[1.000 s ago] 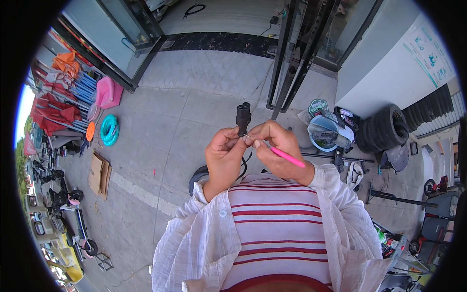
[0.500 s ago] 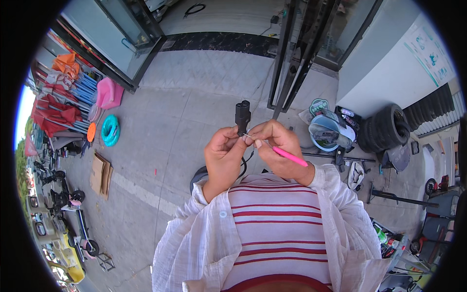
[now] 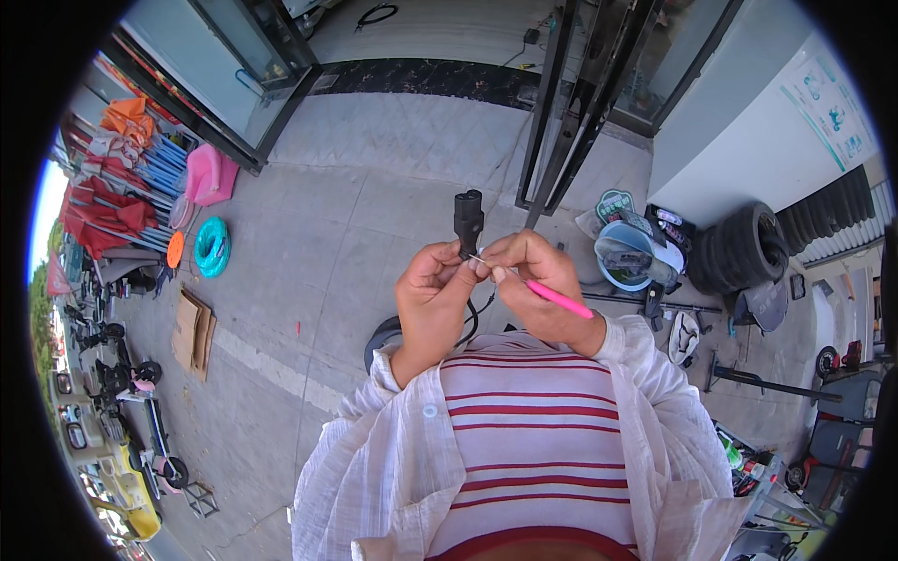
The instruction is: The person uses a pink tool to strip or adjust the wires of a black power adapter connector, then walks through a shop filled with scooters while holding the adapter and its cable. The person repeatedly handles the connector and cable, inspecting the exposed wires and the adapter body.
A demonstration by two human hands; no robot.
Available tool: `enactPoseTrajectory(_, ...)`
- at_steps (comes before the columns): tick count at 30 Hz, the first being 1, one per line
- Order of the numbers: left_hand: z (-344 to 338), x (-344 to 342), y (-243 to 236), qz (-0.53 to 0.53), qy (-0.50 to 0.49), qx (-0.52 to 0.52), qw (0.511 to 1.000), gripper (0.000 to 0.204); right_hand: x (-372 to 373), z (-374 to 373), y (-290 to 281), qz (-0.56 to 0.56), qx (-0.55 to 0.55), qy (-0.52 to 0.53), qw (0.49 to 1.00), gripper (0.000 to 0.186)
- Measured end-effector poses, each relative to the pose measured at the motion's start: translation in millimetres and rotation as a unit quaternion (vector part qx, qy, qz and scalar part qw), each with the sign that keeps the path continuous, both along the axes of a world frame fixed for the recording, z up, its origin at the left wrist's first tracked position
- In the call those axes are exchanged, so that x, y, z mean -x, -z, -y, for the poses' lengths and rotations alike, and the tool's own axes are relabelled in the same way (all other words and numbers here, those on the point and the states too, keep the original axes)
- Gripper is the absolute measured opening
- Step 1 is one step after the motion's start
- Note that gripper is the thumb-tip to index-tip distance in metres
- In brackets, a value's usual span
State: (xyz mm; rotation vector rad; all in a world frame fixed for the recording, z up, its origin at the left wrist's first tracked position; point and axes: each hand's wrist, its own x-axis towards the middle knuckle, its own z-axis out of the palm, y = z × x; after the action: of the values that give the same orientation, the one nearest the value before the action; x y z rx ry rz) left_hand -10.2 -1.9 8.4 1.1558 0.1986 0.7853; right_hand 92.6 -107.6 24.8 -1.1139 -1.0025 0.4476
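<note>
My left hand (image 3: 432, 294) is closed, thumb and fingers pinching the lower end of a black cable plug (image 3: 469, 217). The plug stands upright above the fingertips, its socketed end away from me. Its black cable (image 3: 473, 323) hangs below, between my hands and my body. In my right hand (image 3: 538, 280) is a slim tool with a bright pink handle (image 3: 559, 299), sticking out past the palm. A thin pale tip (image 3: 479, 259) shows between the fingertips of both hands, close to the plug's base. Its exact contact is hidden by the fingers.
Ahead are glass doors with dark frames (image 3: 552, 140). Stacked tyres (image 3: 739, 248) and a light-blue bucket (image 3: 625, 280) full of items stand to the right. On the left lie flattened cardboard (image 3: 194, 334), a teal coiled hose (image 3: 212, 248) and a pink plastic seat (image 3: 210, 176); scooters (image 3: 154, 425) are parked beyond.
Both hands keep their grip and almost the same place. The plug has shifted very slightly upward and to the right. The cable loop below shows a little more.
</note>
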Motion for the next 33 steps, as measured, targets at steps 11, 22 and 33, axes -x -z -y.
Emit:
enactPoseTrajectory(11, -3.8, 3.3, 1.3, -0.035, 0.006, 0.021, 0.999, 0.02, -1.9, 0.0, -2.7, 0.056, 0.03, -0.023, 0.998, 0.007)
enactPoseTrajectory(22, -2.7, 1.1, -1.3, -0.055, -0.008, 0.055, 0.997, 0.014, 6.4, -5.7, -1.9, 0.006, 0.021, 0.011, 1.0, 0.008)
enactPoseTrajectory(33, -6.2, 5.1, 2.8, -0.054, 0.014, 0.034, 0.998, 0.017, 1.5, -4.9, -5.3, 0.049, 0.033, 0.001, 0.998, 0.007)
